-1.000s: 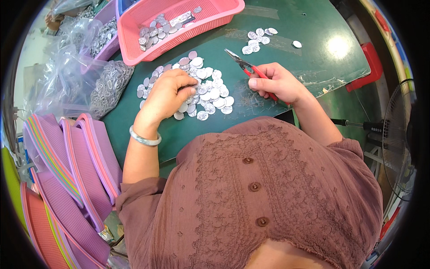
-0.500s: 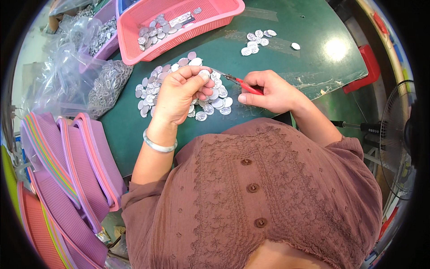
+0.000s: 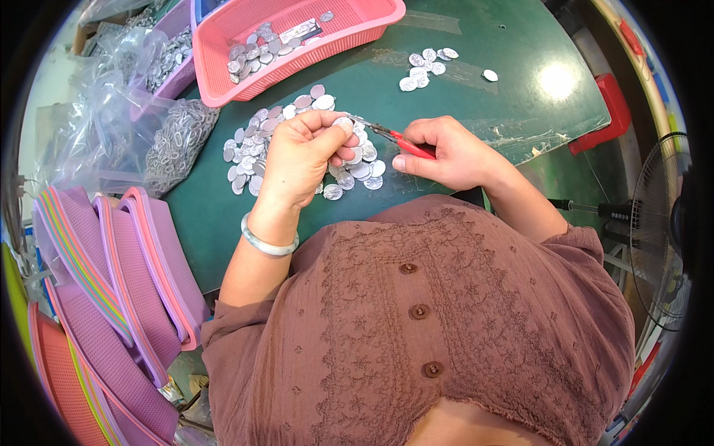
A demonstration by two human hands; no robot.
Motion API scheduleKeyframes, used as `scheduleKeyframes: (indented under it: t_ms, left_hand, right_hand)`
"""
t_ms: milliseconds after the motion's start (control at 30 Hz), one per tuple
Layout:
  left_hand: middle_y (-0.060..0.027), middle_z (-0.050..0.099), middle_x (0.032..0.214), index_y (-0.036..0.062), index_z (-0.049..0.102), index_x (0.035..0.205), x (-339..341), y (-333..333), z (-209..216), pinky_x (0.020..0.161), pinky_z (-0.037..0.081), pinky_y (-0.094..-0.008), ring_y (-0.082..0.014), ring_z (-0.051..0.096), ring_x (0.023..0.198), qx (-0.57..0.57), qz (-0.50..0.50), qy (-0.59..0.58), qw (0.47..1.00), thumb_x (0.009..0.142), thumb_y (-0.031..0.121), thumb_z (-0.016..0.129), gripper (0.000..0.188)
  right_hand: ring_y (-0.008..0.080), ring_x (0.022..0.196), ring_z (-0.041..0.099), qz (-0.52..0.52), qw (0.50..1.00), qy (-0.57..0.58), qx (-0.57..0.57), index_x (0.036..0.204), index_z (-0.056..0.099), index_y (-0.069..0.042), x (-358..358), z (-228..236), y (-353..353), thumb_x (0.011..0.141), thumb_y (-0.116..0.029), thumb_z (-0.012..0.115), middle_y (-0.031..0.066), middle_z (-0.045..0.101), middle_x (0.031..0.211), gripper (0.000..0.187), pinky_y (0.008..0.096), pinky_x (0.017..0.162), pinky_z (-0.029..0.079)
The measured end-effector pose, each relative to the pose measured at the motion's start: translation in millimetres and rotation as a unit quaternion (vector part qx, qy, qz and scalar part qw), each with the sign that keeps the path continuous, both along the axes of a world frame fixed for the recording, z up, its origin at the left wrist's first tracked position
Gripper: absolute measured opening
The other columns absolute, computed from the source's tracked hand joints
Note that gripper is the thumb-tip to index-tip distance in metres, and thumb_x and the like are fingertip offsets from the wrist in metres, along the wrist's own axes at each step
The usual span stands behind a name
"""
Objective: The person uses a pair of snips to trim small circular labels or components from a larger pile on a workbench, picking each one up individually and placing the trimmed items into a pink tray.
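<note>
Between the thumb and fingers of my left hand [image 3: 311, 152] is a silver oval medallion [image 3: 343, 123], pinched above the pile. My right hand [image 3: 445, 151] is closed round the red handles of a pair of pliers [image 3: 401, 141]. The dark jaws of the pliers point left and reach the edge of the medallion; whether they grip it is too small to tell. Under and around my left hand lies a heap of silver oval medallions [image 3: 248, 154] on the green table [image 3: 513, 111]. A smaller group of medallions [image 3: 424, 68] lies farther off to the right.
A pink basket [image 3: 357, 41] with more medallions stands at the back. To the left are a plastic bag of metal links [image 3: 178, 145] and a purple basket [image 3: 184, 74]. Stacked purple and pink baskets [image 3: 141, 275] lean at lower left; a fan [image 3: 658, 230] stands at right.
My left hand and the medallion have shifted very slightly to the right. My right hand with the pliers has moved barely to the left; the piles look the same.
</note>
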State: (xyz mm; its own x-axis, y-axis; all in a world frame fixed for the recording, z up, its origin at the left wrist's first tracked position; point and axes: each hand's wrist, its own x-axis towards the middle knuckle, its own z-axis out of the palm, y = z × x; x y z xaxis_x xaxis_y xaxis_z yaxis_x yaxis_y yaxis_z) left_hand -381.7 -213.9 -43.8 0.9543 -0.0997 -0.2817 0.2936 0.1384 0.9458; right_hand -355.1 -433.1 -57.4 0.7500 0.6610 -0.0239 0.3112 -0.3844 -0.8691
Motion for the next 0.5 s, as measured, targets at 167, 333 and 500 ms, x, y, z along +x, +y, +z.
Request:
scheduleKeyframes:
  t_ms: [167, 333, 500]
  left_hand:
    - [-0.0046, 0.064, 0.074, -0.0009, 0.06, 0.091, -0.8, -2.7, 0.9, 0.051, 0.042, -0.0164, -0.007, 0.058, 0.058, 0.013, 0.001, -0.002, 1.0, 0.084, 0.01, 0.059, 0.013]
    - [-0.0043, 0.064, 0.073, -0.0007, 0.06, 0.089, 0.0, -2.7, -0.9, 0.051, 0.042, -0.0166, -0.0066, 0.056, 0.056, 0.015, 0.001, 0.002, 1.0, 0.084, 0.01, 0.059, 0.012]
    - [-0.004, 0.064, 0.072, -0.0005, 0.06, 0.088, -0.1, -2.2, -1.7, 0.052, 0.042, -0.0171, -0.0064, 0.056, 0.056, 0.024, -0.008, -0.001, 1.0, 0.084, 0.011, 0.06, 0.012]
  right_hand:
    - [0.0161, 0.049, 0.037, -0.001, 1.0, -0.01, -0.002, 0.063, 0.05, 0.001, -0.2, 0.8, -0.1, 0.077, -0.027, 0.066, 0.0094, 0.043, 0.052, 0.035, 0.0316, 0.047, 0.034]
    - [0.0172, 0.048, 0.038, -0.001, 1.0, -0.023, -0.014, 0.064, 0.051, 0.001, 0.1, -0.3, -0.1, 0.078, -0.026, 0.065, 0.0111, 0.044, 0.052, 0.034, 0.0321, 0.047, 0.034]
    - [0.0165, 0.048, 0.038, 0.002, 0.999, -0.032, -0.027, 0.064, 0.051, 0.001, 0.4, -1.2, -1.0, 0.078, -0.026, 0.065, 0.01, 0.043, 0.052, 0.032, 0.0322, 0.047, 0.033]
